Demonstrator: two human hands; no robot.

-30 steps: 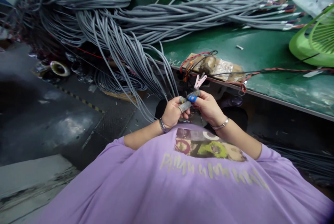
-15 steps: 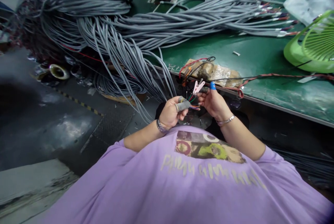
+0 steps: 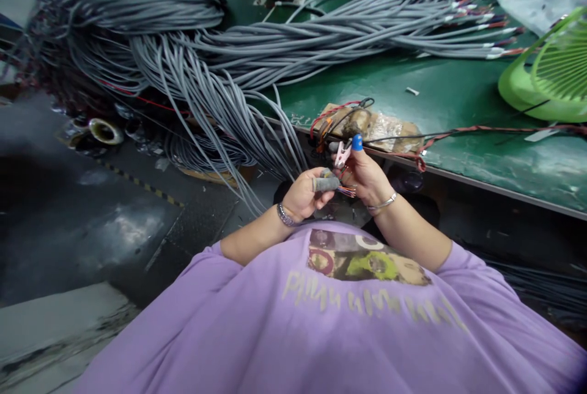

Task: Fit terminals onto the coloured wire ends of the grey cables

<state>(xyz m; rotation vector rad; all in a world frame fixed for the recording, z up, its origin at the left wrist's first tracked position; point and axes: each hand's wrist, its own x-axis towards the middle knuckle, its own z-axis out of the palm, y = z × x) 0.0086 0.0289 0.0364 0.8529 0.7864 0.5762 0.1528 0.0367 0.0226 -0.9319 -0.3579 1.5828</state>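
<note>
My left hand [image 3: 305,197] is closed around the end of a grey cable, with thin coloured wires [image 3: 347,191] fanning out past its fingertips. Grey covers wrap its thumb and a finger. Close on the right, my right hand [image 3: 369,178] has a blue cover on its raised thumb. A pink clip [image 3: 342,154] sits between that thumb and the fingers, which look closed on it. The lower fingers of the right hand are near the wires; whether they touch them is hard to see.
Long grey cables [image 3: 275,45] lie across the green table [image 3: 458,91] and hang over its edge. A taped cardboard piece [image 3: 394,131] with red and black wires lies at the edge. A green fan [image 3: 541,85] stands at right. Coiled cables [image 3: 206,152] sit below.
My right hand has moved left, closer to my left hand and the wires. The pink clip has shifted slightly left and turned more upright. The left hand has barely moved.
</note>
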